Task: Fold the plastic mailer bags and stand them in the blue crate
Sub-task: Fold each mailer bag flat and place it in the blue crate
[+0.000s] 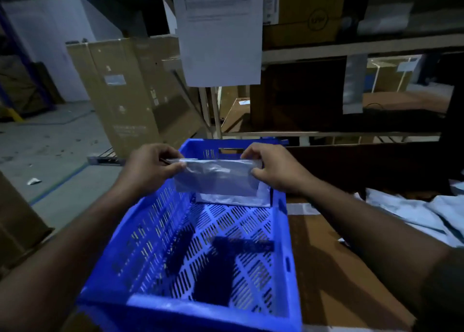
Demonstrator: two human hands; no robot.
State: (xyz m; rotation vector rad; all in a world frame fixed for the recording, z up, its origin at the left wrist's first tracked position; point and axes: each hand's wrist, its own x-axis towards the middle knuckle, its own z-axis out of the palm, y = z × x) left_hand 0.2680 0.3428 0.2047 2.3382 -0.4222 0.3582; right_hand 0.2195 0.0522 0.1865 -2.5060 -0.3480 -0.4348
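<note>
Folded bag held over crate
Your left hand & right hand pinch bag top corners, mid-frame, above crate; another bag stands behind.

Your mailer bag is thin, glossy grey plastic, slightly wrinkled. The blue crate is hard, perforated plastic. It sits on matt brown cardboard.

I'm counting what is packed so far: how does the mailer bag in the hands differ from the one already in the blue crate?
The held mailer bag hangs above the crate floor, pinched at its top corners by the left hand and right hand; the placed bag stands untouched at the far end of the blue crate. The held bag shows fully; the placed bag is mostly hidden behind it. Both are pale plastic and upright.
</note>
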